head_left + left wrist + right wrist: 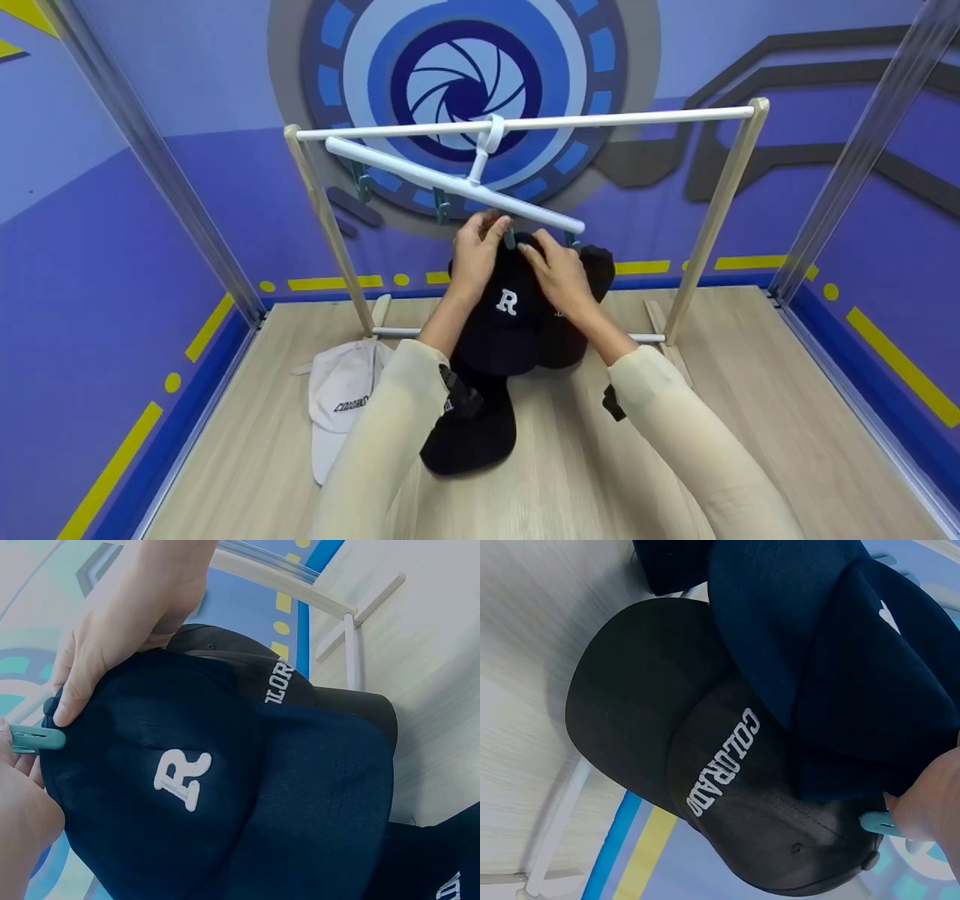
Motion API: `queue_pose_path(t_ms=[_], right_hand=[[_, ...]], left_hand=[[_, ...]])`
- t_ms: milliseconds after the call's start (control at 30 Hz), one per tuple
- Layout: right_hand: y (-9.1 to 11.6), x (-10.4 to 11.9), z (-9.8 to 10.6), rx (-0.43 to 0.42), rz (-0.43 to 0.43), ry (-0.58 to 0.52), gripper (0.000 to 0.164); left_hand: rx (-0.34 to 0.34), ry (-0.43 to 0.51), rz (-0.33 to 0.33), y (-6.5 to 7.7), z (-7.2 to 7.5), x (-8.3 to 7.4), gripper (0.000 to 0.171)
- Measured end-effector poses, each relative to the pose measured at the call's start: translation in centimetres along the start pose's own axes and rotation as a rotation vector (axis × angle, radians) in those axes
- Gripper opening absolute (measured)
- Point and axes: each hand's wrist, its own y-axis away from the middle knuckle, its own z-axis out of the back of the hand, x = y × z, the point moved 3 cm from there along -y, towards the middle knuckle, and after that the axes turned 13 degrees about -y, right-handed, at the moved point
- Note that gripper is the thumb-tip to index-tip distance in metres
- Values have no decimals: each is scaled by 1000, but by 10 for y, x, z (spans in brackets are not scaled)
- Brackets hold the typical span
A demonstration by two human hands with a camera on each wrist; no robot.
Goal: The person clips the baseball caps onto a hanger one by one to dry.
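A dark cap (495, 330) with a white R hangs brim down below the white hanger (450, 182). My left hand (476, 251) pinches a teal clip (37, 737) at the crown's top edge. My right hand (556, 274) grips that same edge from the other side, its thumb on the fabric in the left wrist view. Behind the R cap, a black COLORADO cap (772, 817) hangs from another teal clip (877, 823), close to my right hand. The R cap partly covers it.
The tilted hanger hooks over a white rail (622, 119) on a wooden-sided rack (716, 217). More clips (441, 206) dangle along its left half. On the wooden table lie a white cap (337, 390) at left and another black cap (472, 435) below the R cap.
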Motion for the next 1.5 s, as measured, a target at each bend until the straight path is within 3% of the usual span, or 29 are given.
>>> queue_pose_path(t_ms=[433, 800, 967, 1133, 1367, 1500], right_hand=[[1, -8, 10, -12, 3, -16, 26], [6, -19, 15, 68, 10, 60, 38], [6, -25, 20, -2, 12, 74, 35], [6, -31, 21, -52, -2, 42, 35], [10, -37, 21, -69, -7, -7, 47], [17, -40, 22, -92, 11, -28, 55]], left_hand=[[53, -18, 23, 4, -4, 2, 43], [98, -64, 8, 3, -2, 6, 46], [106, -118, -39, 6, 0, 5, 38], [87, -132, -85, 15, 8, 17, 26], [88, -111, -71, 31, 26, 46, 32], [100, -113, -67, 47, 38, 49, 32]])
